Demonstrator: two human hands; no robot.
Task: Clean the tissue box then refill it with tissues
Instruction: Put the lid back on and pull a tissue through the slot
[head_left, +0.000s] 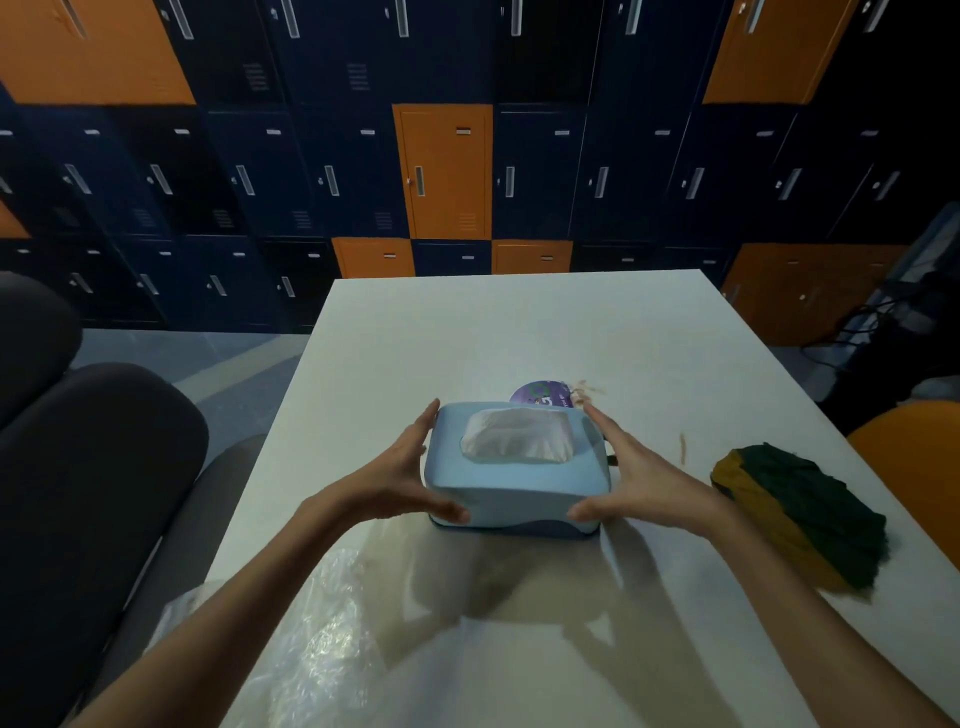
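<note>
Tissue box (519, 493) sat mid-counter, a rounded-corner rectangular shape in smooth matte light-blue plastic with a darker blue band along its base. White tissue (517, 434), soft and crumpled, puffed up through the oval slot in the lid. The counter (519, 332) was flat, white and slightly glossy, with a few brownish smears (683, 447) right of the box. Left hand (400, 478) lay flat against the box's left side, its fingers (423, 431) straight and together along the wall and the thumb touching the near-left corner. Right hand (644, 478) mirrored it on the right side, its fingers (608, 426) extended and the thumb at the near-right corner. Both hands were spread wide, bracketing the box with no curl around it; whether the palms pressed the walls could not be told. A round purple printed disc (540, 393) peeked out just behind the box. A bunched green and mustard cloth (800, 514), soft and wrinkled, lay well apart to the right near the counter edge. Crinkly clear plastic wrap (322, 623) lay on the near-left part of the counter, under the left forearm. Metal lockers (447, 171), navy and orange, filled the background. A dark padded chair (93, 467) stood at the left.
</note>
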